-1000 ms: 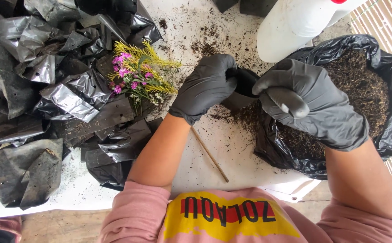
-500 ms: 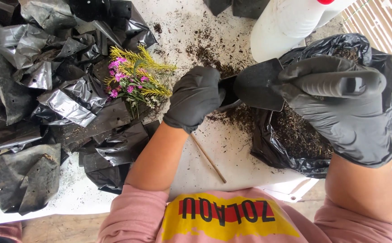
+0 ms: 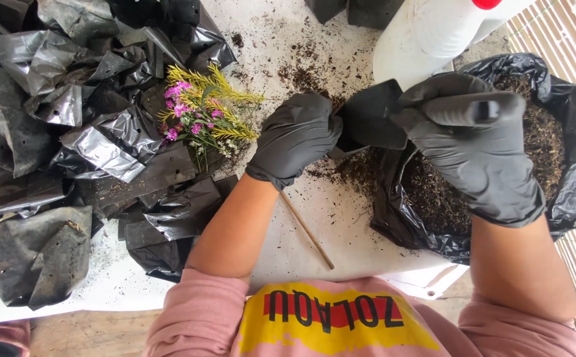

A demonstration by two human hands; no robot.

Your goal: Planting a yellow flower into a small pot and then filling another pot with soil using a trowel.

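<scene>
Both my hands wear black gloves. My right hand (image 3: 476, 142) grips the grey handle of a black trowel (image 3: 375, 118), its blade tipped toward my left hand. My left hand (image 3: 296, 135) holds a small black plastic grow bag (image 3: 339, 137) at its rim, mostly hidden behind the glove and the blade. Under my right hand a large black bag of dark soil (image 3: 552, 152) stands open.
A heap of empty black plastic bags (image 3: 70, 125) fills the left side. A sprig of pink flowers and yellow-green foliage (image 3: 202, 112) lies beside it. A white bottle (image 3: 426, 33) stands at the back. A thin wooden stick (image 3: 307, 230) lies on the soil-strewn white sheet (image 3: 341, 218).
My right hand lifted the trowel out of the soil bag and swung its blade toward the small bag in my left hand, which stayed nearly still.
</scene>
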